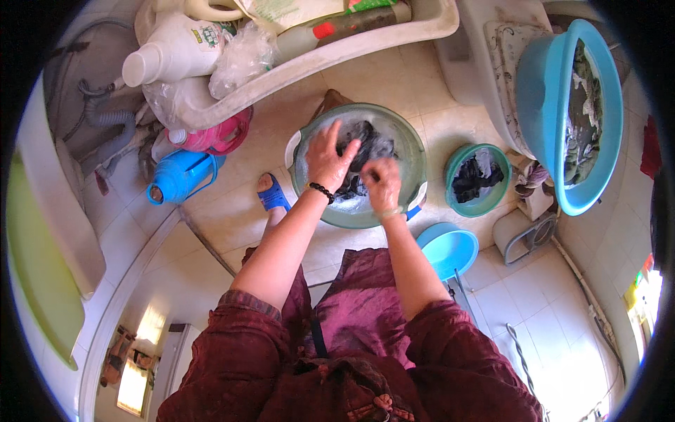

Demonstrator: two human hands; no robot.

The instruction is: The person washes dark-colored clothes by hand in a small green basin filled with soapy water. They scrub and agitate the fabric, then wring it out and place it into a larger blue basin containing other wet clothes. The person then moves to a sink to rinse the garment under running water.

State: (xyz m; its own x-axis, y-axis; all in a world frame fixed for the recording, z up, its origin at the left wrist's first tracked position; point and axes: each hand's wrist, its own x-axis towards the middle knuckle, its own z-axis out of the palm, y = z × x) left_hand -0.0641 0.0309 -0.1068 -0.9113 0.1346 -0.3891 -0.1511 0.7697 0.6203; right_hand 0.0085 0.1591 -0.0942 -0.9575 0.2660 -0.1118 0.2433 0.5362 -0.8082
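A wide green basin (416,151) with pale handles stands on the floor in front of me. Dark wet cloth (364,135) lies in it amid whitish suds. Over the basin's left part is my left hand (329,158), its fingers stretched out and apart, right beside the cloth. My right hand (382,184) is curled closed at the cloth's near right side. A small dark patch shows between its fingers, but whether this is part of the cloth is unclear. Both hands look wet.
A smaller green basin (453,200) with dark cloth stands to the right. Near it sits a light-blue basin (450,246). A large blue tub (541,105) holds wet laundry, upper right. Bottles crowd a white ledge (309,67); a blue thermos-like jug (181,176) lies left.
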